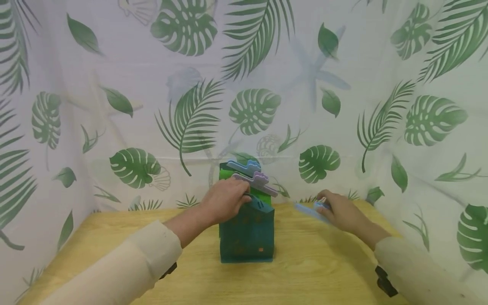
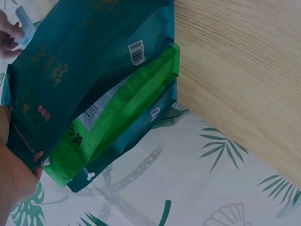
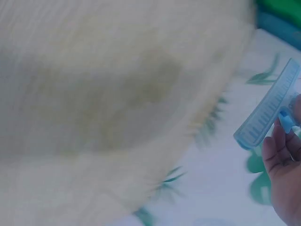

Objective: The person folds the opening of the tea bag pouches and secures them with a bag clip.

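Observation:
A dark teal bag (image 1: 247,237) stands upright on the table, and my left hand (image 1: 225,201) grips its folded top edge. Right behind it are a bright green bag (image 2: 120,103) and another teal bag (image 2: 136,141). A purple bag clip (image 1: 256,182) sits across the top of the green bag, and a blue bag clip (image 1: 244,166) across the rear one. To the right, my right hand (image 1: 343,212) holds a light blue bag clip (image 3: 268,110) above the table, apart from the bags. Part of that hand is cut off in the right wrist view.
The wooden table (image 1: 312,262) reaches back to a white cloth (image 1: 126,84) printed with green leaves. That cloth hangs behind and on both sides, close behind the bags.

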A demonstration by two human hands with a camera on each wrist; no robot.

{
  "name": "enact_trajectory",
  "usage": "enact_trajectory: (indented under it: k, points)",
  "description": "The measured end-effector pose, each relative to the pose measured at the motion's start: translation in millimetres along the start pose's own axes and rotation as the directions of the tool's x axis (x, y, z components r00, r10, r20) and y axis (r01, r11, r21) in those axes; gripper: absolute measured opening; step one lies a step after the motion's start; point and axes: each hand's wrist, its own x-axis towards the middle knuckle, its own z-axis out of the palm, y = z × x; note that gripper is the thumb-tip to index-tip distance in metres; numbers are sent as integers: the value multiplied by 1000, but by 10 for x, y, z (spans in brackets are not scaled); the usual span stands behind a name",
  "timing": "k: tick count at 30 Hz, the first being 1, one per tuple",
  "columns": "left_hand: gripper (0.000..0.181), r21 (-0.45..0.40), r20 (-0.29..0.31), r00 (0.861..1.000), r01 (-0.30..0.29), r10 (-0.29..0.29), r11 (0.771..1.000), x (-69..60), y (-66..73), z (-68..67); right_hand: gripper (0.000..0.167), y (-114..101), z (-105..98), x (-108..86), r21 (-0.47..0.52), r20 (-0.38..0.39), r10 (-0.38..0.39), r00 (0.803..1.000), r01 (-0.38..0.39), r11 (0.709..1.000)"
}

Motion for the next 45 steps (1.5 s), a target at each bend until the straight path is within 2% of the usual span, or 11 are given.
enact_trajectory:
  k: [3,6,9,12,15,19,25,28,35,42,45]
  points:
    - [19,-3,5,1000,6,-6,1000,5,5,-8,32,-204,-175,96,34,-17,-25,1000,26,999]
    - [20,-8,13,1000,20,-20,1000,1,11,-22,29,-393,-310,178,77,-24,-35,999,37,996]
    - [19,-12,29,999,29,-29,1000,-8,17,-27,29,-554,-388,214,167,7,-15,1000,14,986]
    - [19,-15,41,999,28,-28,999,-7,26,-24,28,-686,-412,227,252,28,-29,999,21,967]
    - [18,-15,50,998,26,-26,1000,-2,25,-20,24,-789,-377,236,300,23,-58,998,49,953]
    - [18,-22,70,997,40,-38,999,4,26,-21,20,-862,-307,255,308,-21,-68,997,71,949]
    - [17,-45,156,985,86,-78,995,25,48,-45,16,-921,-229,298,328,-68,-41,997,62,943]
    - [19,-54,180,979,105,-94,993,21,46,-57,15,-968,-171,339,346,-88,-37,995,65,936]
    - [45,-106,149,982,130,-113,986,9,30,-60,17,-1135,-82,449,368,-115,-20,993,61,928]
    - [47,-104,129,983,144,-130,984,23,31,-66,17,-1360,-32,580,402,-176,-65,982,132,906]
    - [48,-110,130,983,147,-132,983,31,23,-55,18,-1418,-17,610,386,-209,-86,974,163,908]
